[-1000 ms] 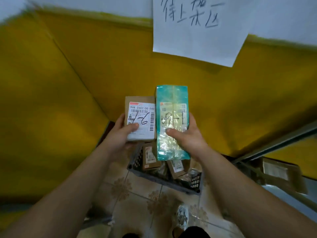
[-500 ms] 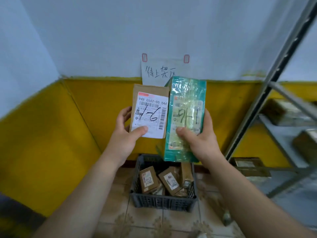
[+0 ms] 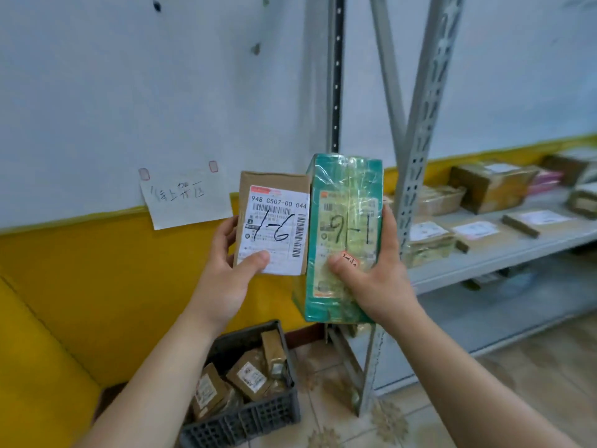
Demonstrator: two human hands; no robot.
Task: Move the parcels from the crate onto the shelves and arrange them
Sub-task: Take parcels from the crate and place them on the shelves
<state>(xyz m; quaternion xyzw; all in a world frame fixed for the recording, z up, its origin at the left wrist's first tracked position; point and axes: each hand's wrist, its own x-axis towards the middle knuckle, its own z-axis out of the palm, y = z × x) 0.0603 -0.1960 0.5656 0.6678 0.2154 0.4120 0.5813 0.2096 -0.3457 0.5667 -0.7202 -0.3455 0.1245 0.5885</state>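
Your left hand (image 3: 226, 276) is gripping the brown box (image 3: 271, 221) marked 1-6, and your right hand (image 3: 374, 282) is gripping the green parcel (image 3: 342, 234), fingers wrapped round each. Both are hanging above the crate (image 3: 258, 418), beside the shelves (image 3: 504, 252). Be placing one at a time, labels facing out.

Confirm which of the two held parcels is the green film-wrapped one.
The taller parcel in the right hand, handwritten 9-1. The left hand holds a shorter brown cardboard parcel marked 1-6.
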